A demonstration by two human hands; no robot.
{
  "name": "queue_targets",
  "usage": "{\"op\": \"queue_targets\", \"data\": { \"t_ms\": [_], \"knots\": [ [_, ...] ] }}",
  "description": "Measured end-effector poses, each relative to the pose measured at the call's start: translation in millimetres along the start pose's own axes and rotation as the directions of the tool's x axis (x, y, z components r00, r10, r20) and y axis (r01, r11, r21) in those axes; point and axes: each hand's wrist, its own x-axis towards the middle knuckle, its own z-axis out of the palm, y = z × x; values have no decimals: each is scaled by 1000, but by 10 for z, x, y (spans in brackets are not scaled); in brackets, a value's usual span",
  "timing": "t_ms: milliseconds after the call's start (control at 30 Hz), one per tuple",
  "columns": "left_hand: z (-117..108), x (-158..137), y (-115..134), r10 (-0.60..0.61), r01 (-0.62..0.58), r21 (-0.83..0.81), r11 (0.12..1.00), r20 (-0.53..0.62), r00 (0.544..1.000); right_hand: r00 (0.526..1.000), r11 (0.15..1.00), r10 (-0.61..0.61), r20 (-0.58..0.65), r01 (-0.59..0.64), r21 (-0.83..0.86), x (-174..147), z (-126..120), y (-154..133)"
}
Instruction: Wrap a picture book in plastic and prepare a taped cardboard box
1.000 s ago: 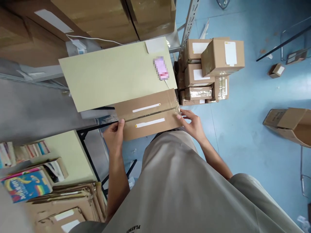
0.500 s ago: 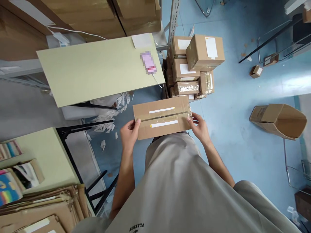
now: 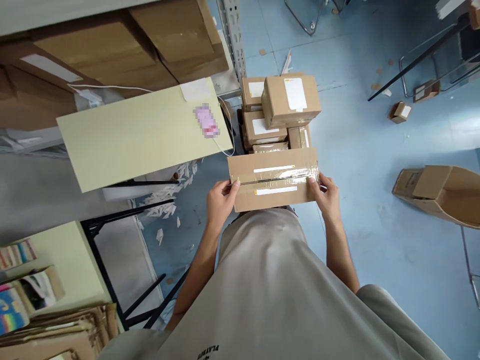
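Held box (image 3: 275, 184) is matt cardboard, super glossy tape (image 3: 300, 173) on it. Desk (image 3: 138, 136) left of the box looks smooth, shirt (image 3: 277, 285) matt cloth.

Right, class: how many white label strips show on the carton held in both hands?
2: the far strip beyond the central seam of the carton, the near strip on this side. More may be hidden underneath.

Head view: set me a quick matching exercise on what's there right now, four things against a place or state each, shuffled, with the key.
Things
1. long box
2. pink item
3. large box at far right
4. white scraps

Places or states
A. open, its inside showing
B. scattered over the blue floor
C. held between the left hand and the right hand
D. lying on the pale tabletop

Pairs: 1-C, 2-D, 3-A, 4-B
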Motion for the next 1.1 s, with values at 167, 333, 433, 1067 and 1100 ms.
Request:
{"op": "queue_targets", "data": {
  "t_ms": [167,333,433,1067,1100],
  "knots": [
    [704,468,460,-18,18,-10,1000,38,999,999,1000,7,38,-8,29,839,-443,127],
    [1199,839,699,-2,3,-59,998,18,1000,996,1000,0,94,-3,28,1543,-716,223],
    [1363,1010,728,-41,42,-58,997,10,999,988,1000,-4,154,1,18,1885,-748,285],
    [1764,1237,749,-336,359,-196,913,140,931,972,992,16,234,15,-128,2673,-591,720],
    [1757,1236,756,-330,353,-194,915,142,933,971,991,21,237,11,-134,2669,-594,687]
  ]
}}
